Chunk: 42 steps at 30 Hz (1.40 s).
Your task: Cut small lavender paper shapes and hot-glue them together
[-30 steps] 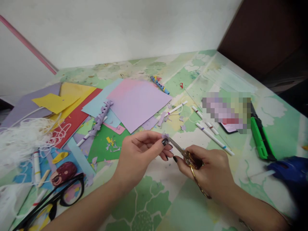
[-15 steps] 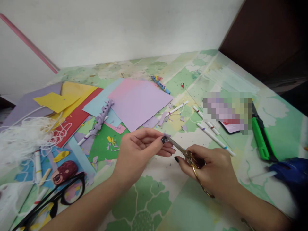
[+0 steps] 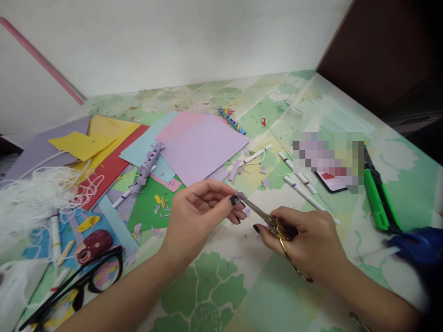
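My left hand (image 3: 197,216) pinches a small scrap of purple paper (image 3: 239,196) between thumb and forefinger, its other fingers curled loosely. My right hand (image 3: 311,240) is wrapped round the gold-handled scissors (image 3: 259,212), thumb and fingers at the loops. The blades point up and left, their tips at the purple paper by my left thumb; whether they are fully closed is too small to tell. Just below the blades, a loose purple bit (image 3: 246,212) shows beside my left fingertips. Further back lies a large lilac sheet (image 3: 204,147).
Left are a purple paper-wrapped stick (image 3: 148,168), white string (image 3: 31,198), black glasses (image 3: 79,295) and a dark red case (image 3: 95,246). White markers (image 3: 304,193), a partly blurred phone (image 3: 334,184) and a green cutter (image 3: 379,198) lie right. A blue roll (image 3: 231,121) is behind.
A small purple bit now shows below the blades by my left fingertips. My left hand has shifted very slightly left, and the scissors remain at the paper.
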Tool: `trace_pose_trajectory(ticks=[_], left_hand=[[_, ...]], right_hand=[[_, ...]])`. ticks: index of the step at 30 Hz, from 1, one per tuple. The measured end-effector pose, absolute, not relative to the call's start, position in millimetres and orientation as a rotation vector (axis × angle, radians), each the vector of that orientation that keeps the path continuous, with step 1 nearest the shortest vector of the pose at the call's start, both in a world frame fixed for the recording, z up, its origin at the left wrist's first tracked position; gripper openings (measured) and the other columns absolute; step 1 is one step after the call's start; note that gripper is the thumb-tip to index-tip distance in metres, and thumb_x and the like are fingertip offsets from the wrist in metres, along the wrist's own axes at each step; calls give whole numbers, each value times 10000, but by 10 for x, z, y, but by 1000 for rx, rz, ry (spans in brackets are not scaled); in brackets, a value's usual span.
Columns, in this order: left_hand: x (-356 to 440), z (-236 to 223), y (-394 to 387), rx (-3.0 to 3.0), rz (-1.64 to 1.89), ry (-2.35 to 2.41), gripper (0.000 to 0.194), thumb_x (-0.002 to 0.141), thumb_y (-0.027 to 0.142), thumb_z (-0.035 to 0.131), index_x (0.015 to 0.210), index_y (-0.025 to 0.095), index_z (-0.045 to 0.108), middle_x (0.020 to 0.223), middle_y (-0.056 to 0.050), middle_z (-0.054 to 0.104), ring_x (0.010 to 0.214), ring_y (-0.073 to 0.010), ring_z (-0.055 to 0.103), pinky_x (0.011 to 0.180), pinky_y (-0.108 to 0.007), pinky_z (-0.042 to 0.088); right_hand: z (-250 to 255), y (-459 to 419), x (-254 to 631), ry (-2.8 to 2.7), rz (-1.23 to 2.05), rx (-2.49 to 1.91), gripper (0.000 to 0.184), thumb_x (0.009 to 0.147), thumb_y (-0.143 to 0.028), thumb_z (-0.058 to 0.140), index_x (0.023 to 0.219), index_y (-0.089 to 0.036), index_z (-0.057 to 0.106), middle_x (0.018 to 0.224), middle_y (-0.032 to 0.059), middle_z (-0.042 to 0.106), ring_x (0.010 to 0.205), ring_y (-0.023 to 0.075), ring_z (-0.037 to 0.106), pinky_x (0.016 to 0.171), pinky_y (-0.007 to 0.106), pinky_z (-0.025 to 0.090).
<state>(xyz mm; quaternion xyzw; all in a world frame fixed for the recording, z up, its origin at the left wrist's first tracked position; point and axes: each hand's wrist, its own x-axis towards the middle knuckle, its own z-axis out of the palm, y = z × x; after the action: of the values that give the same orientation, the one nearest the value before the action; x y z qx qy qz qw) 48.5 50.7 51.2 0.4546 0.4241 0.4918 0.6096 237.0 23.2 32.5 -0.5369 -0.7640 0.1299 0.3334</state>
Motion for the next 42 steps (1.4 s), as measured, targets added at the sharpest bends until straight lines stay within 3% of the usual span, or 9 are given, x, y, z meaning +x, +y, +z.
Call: trace_pose_trajectory(ticks=[18,42], left_hand=[[490,608,503,1376,1227,1135,167,728,2,621,763,142,705,613,19,690,523,-94,666,483,-160,571],[396,672,532,1718,1173,1247,209,710,48,620,754,190,767,677,-21,743,547,-126,658,545,-229,582]], right_hand=[[340,256,2430,-2059,376,-1417,239,747,-272,653,540,-181,573,406,-73,382,376,47,315,382,176,262],[357,283,2460,-2151,380,-1368,283,776,-303,653,535,-182,565,404,-71,396,368,48,323,371,183,257]])
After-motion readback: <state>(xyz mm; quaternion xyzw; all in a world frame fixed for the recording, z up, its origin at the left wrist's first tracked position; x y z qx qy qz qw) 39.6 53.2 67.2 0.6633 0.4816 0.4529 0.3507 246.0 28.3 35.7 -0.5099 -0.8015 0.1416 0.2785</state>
